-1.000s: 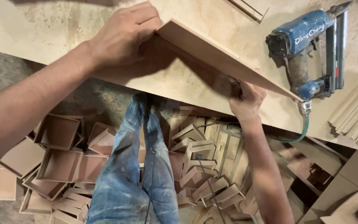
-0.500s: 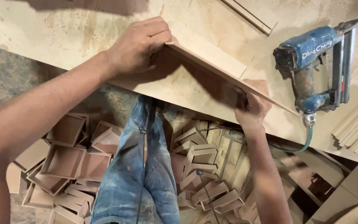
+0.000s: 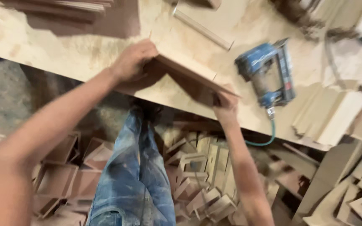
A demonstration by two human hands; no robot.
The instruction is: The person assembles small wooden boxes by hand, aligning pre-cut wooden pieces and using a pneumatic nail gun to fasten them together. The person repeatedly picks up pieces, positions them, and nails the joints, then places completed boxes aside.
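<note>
While the left hand [image 3: 133, 60] and right hand [image 3: 227, 104] grip both ends, the wooden board [image 3: 189, 71] stays steady on the table [image 3: 63, 46] beside the nail gun [image 3: 267, 75].

Both arms reach forward. The left hand [image 3: 133, 60] is curled, knuckles up. The right hand [image 3: 226, 106] grips with bent fingers.

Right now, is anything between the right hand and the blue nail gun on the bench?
Nothing visible. The right hand grips the wooden board at its near corner; the nail gun lies just beyond on bare bench top, with only its green hose trailing off the edge.
</note>
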